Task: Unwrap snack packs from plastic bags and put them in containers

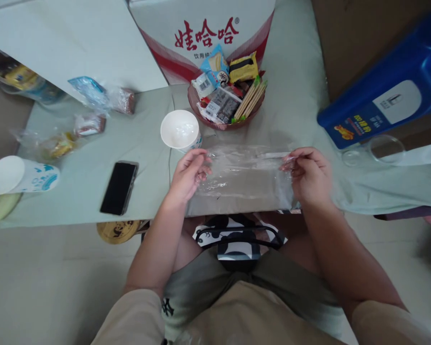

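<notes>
You hold the clear plastic bag [242,175] taut at the counter [143,143] edge, left hand [188,175] and right hand [309,176] fingers pinching its ends (spreading step, I judge; next needs even pull).

The only camera sits on the person's head and looks forward and steeply down, past the lap, onto the table [147,148]. It is close. The left hand [188,173] and right hand [309,175] pinch a clear bag [244,179] mid-frame, and a cardboard box [201,14] marks the far edge.
</notes>
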The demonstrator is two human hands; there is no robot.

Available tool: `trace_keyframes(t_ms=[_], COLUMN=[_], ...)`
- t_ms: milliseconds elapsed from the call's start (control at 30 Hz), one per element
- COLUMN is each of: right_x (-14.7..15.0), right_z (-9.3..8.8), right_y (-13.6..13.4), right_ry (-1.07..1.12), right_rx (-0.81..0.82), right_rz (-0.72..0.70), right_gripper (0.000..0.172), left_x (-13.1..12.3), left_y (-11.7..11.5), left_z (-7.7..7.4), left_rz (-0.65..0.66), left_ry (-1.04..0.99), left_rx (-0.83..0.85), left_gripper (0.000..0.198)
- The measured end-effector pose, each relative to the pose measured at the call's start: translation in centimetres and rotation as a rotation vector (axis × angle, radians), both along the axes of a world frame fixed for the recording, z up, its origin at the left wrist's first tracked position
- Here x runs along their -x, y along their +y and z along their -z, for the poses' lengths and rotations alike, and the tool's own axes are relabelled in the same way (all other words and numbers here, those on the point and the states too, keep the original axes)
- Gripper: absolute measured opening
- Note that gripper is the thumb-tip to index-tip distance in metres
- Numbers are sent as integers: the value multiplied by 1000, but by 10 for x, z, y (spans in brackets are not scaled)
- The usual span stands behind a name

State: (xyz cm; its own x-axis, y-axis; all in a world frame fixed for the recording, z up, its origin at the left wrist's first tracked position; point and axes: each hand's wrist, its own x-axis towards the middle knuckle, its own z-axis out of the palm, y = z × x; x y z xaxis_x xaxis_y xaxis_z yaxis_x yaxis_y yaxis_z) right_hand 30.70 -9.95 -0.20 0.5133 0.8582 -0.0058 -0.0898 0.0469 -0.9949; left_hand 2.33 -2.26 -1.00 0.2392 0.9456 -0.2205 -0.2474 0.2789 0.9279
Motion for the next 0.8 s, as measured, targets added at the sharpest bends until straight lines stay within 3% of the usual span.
trace_keyframes(t_ms=[167, 267, 333, 433, 500, 567, 667, 733, 800], right_x=[-4, -7, -11, -21, -28, -33, -36, -37, -36], right_z=[-1, -2, -2, 0, 1, 1, -3, -9, -15], right_y=[-1, -2, -3, -4, -3, -2, -2, -5, -11], right_ry=[-25, -73, -97, -164, -275, -468, -740, -733, -525], right_rx=[-5, -7, -16, -55, -71, -57, -87, -139, -120], right_rz=[-6, 33, 37, -40, -120, -142, -19, -10, -167], right_gripper=[8, 10, 12, 19, 32, 32, 11, 15, 23], left_x=[-1, 2, 7, 17, 24, 29, 34, 34, 31], left_y=[2, 3, 4, 5, 6, 8, 11, 10, 7], left_z=[0, 1, 0, 0, 0, 1, 0, -4, -10], left_rz=[-270, -331, -287, -83, 12, 11, -72, -104, -92], left_ry=[1, 64, 120, 283, 440, 557, 578, 494, 347], left_rx=[-156, -262, -332, -396, -461, -552, -662, -663, -582], left_gripper=[40, 39, 40, 44, 31, 19, 20, 27, 39])
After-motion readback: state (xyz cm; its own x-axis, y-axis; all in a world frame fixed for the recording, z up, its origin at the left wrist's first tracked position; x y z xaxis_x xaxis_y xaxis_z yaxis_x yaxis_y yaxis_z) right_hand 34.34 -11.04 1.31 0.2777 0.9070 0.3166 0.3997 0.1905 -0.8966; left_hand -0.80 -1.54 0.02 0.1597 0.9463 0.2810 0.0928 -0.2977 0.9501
